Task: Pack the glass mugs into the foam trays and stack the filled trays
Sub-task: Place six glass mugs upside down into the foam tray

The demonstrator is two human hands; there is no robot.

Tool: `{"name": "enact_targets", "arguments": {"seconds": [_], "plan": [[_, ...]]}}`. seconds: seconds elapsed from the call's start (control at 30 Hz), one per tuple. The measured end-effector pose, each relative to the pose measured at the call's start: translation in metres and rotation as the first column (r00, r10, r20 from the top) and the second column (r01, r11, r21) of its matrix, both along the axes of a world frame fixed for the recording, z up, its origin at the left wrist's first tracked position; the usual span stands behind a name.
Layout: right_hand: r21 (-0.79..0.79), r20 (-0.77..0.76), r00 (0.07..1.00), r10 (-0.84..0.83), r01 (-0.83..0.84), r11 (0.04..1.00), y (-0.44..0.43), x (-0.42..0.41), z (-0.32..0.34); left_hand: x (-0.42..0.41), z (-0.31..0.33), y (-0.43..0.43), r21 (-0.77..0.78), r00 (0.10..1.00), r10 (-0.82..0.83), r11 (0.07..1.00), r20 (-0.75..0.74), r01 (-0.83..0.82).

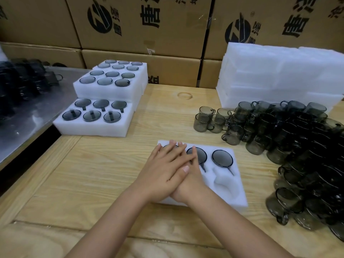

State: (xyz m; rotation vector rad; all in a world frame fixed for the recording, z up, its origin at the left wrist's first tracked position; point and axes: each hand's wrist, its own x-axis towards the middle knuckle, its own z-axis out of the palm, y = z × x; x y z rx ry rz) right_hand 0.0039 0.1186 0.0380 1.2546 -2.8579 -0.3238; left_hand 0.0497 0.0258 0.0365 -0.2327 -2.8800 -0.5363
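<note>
A white foam tray [239, 199] lies on the wooden table in front of me. Its back row holds smoky glass mugs: one at the right [222, 158], one in the middle [202, 155], and a third mostly hidden under my fingers. The front right pocket [225, 183] is empty. My left hand [163, 170] lies flat on top of my right hand [191, 189], both with straight fingers, pressing on the tray's left half. A big heap of loose mugs [297, 146] sits to the right.
Filled foam trays stand at the left: a low one [93, 129] in front, taller stacks [109, 90] behind. Empty foam sheets [279, 75] are piled at the back right. Cardboard boxes [141, 25] wall the rear. A metal table [37, 118] with dark mugs adjoins on the left.
</note>
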Motion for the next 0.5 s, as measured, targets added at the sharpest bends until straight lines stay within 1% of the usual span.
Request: {"name": "enact_targets", "arguments": {"seconds": [0.13, 0.2, 0.23, 0.27, 0.3, 0.33, 0.37, 0.43, 0.47, 0.5], "plan": [[-0.03, 0.013, 1.0, -0.002, 0.002, 1.0, 0.001, 0.0, -0.004, 0.002, 0.002, 0.001, -0.006, 0.999, -0.009, 1.0, -0.032, 0.009], [-0.127, 0.031, 1.0, -0.002, 0.006, 0.992, 0.002, 0.002, -0.005, 0.004, 0.004, 0.002, 0.019, 0.998, -0.014, 1.0, -0.058, 0.015], [-0.224, 0.048, 0.999, -0.005, 0.015, 0.974, 0.002, 0.003, -0.004, 0.005, 0.005, 0.002, 0.048, 0.996, -0.02, 0.999, -0.092, 0.024], [-0.348, 0.076, 0.997, -0.007, 0.033, 0.937, 0.004, 0.004, -0.002, 0.006, 0.006, 0.003, 0.081, 0.99, -0.021, 0.996, -0.141, 0.033], [-0.474, 0.108, 0.994, -0.005, 0.056, 0.879, 0.009, 0.007, 0.002, 0.008, 0.006, 0.004, 0.108, 0.979, -0.009, 0.994, -0.202, 0.031], [-0.571, 0.125, 0.992, -0.002, 0.074, 0.817, 0.016, 0.009, 0.006, 0.009, 0.006, 0.007, 0.122, 0.962, 0.015, 0.992, -0.272, 0.019], [-0.644, 0.106, 0.994, -0.01, 0.076, 0.761, 0.028, 0.01, 0.009, 0.011, 0.004, 0.01, 0.116, 0.937, 0.034, 0.993, -0.347, 0.007], [-0.778, -0.03, 0.997, -0.07, 0.02, 0.628, 0.066, 0.01, 0.012, 0.018, -0.004, 0.019, 0.03, 0.873, 0.01, 1.0, -0.487, 0.005], [-0.817, -0.116, 0.982, -0.147, -0.01, 0.577, 0.089, 0.01, 0.011, 0.021, -0.01, 0.023, -0.041, 0.847, -0.034, 0.999, -0.53, 0.015], [-0.823, -0.193, 0.949, -0.248, -0.019, 0.568, 0.114, 0.01, 0.009, 0.024, -0.016, 0.027, -0.112, 0.833, -0.079, 0.994, -0.548, 0.021]]}}
